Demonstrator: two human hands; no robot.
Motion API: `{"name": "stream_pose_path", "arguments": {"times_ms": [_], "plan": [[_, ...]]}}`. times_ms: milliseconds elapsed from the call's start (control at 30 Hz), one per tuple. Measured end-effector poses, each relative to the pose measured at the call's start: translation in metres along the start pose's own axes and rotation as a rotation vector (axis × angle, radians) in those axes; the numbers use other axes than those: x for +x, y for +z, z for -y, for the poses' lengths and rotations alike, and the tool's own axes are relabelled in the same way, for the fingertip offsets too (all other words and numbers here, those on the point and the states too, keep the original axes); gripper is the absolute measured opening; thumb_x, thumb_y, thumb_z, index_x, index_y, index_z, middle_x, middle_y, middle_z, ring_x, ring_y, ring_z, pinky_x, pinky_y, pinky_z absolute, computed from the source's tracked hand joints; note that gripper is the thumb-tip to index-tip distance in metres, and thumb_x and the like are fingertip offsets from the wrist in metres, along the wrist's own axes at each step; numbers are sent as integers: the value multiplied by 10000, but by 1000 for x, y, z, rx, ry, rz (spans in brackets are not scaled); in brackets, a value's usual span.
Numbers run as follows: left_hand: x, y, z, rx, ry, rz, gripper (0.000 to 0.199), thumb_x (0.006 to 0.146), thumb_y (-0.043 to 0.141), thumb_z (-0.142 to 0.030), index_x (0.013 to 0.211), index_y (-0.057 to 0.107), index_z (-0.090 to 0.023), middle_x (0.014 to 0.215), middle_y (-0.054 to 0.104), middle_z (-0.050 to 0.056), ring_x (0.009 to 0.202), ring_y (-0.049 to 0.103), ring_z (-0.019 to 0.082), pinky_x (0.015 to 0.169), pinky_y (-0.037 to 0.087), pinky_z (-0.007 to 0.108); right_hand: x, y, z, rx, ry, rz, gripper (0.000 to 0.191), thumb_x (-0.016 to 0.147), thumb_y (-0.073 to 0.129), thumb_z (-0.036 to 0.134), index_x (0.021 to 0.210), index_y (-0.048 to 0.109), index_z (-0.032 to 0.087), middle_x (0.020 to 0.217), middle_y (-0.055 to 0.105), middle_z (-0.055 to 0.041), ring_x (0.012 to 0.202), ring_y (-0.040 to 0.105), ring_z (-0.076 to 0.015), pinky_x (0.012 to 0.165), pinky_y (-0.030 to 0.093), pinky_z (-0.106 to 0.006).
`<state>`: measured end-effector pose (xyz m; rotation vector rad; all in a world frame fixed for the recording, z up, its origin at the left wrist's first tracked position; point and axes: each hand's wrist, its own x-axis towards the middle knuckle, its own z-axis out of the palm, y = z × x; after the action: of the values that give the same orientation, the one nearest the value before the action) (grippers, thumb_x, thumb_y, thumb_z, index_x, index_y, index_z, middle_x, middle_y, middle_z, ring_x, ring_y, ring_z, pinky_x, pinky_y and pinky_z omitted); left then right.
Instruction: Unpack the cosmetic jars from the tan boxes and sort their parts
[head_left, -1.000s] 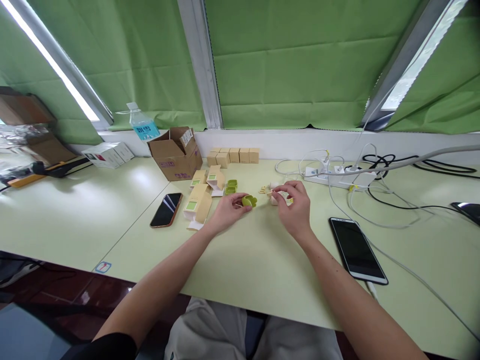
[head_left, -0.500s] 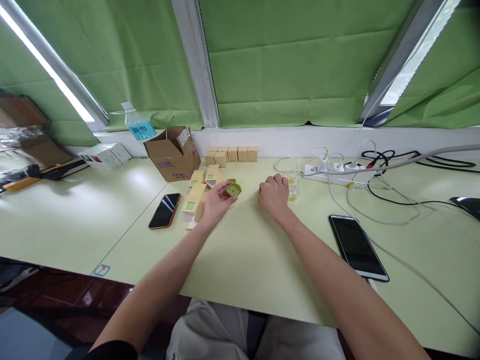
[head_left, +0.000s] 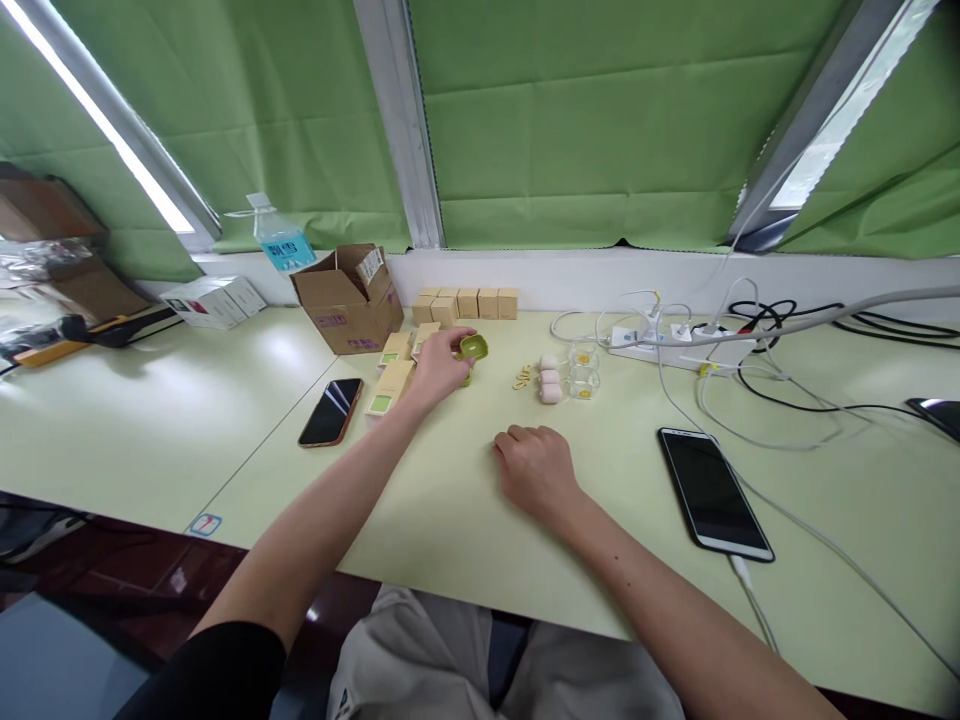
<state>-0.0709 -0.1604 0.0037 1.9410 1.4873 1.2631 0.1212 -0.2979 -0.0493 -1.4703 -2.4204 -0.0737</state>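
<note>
My left hand (head_left: 439,365) grips a small green cup (head_left: 475,347) at its rim, the hollow side showing. Another bit of green (head_left: 469,378) shows just below it, partly behind the fingers. Several tan cartons with green labels (head_left: 391,388) stand beside and behind this hand. My right hand (head_left: 536,468) rests on the table nearer to me, fingers curled in; whether anything is inside them is hidden. Beyond it lie small yellow curly pieces (head_left: 522,377), a row of pale pink rounded pieces (head_left: 550,379) and clear plastic cups (head_left: 583,381) with yellow spots.
An open cardboard box (head_left: 349,305) stands at the back left, a water bottle (head_left: 279,240) behind it. Small tan boxes (head_left: 487,302) line the wall. Phones lie left (head_left: 330,412) and right (head_left: 712,495). A power strip (head_left: 675,342) with cables occupies the back right.
My right hand has drawn back toward me from the yellow pieces, uncovering them and the pink pieces. My left hand has moved slightly up and away with the green cup, which is now tilted.
</note>
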Motion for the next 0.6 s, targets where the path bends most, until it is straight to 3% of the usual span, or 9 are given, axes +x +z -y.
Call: {"name": "stream_pose_path", "arguments": {"times_ms": [133,233,433,600], "plan": [[37,20,1,202,87,245,393,771,772,-106,1148,851,-183,1111,820,129,972,726,290,928,537,403,-2,5,0,35,-71,-3,248,1047,564,167,945,789,186,922,792,-88,757,676,-188,699,319,-360],[58,33,10,293,79,370,314,682,889,-159,994,874,-196,1018,817,142,1016,711,349,969,501,447,-4,6,-6,51,-101,-7,242,1040,573,156,931,787,183,909,789,-78,749,663,-177,709,317,-355],[75,37,27,410,93,439,297,613,934,-232,901,864,-216,962,796,170,1298,558,459,1075,382,506,-7,9,-6,68,-147,-12,228,1042,593,188,908,778,182,869,773,-68,732,646,-169,713,312,-355],[80,33,35,447,133,418,191,603,937,-245,745,814,-212,788,728,136,1172,579,410,1053,355,477,-5,11,-4,71,-177,-20,224,1041,594,193,906,773,180,879,772,-66,744,651,-171,715,304,-361]]}}
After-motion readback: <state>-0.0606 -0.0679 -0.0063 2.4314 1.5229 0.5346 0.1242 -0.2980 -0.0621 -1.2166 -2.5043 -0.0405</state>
